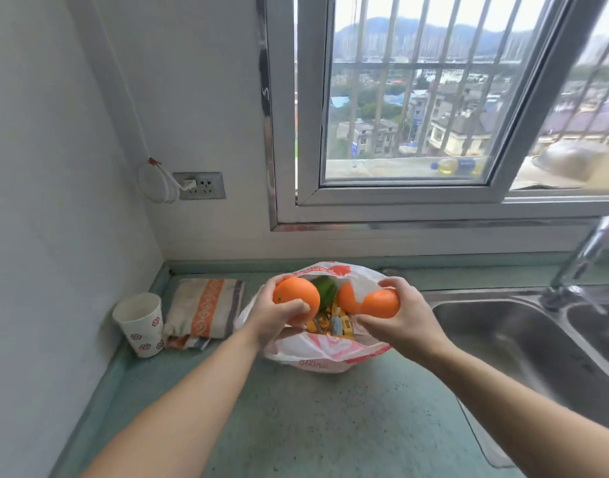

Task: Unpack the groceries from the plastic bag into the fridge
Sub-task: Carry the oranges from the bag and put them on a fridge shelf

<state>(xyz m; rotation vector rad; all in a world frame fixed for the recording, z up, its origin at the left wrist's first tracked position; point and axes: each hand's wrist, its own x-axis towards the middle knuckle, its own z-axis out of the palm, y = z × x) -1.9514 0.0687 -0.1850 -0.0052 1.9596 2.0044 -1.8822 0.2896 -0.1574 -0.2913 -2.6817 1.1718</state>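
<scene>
Oranges first: my left hand [278, 317] grips one round orange fruit [296, 300], my right hand [404, 313] grips another smooth orange fruit [382, 303], both just above the open white-and-red plastic bag [330, 353] on the green counter [330, 426]. I should lift straight up, clear of the rim. A third orange [347, 298], green vegetable [325, 289] and wrapped sweets [334, 324] remain inside. Paper cup [140, 324] and folded cloth [203, 310] sit left, steel sink [537, 339] right; no fridge in view.

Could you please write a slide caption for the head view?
Left hand and right hand each lift an orange from the plastic bag on the counter.
</scene>
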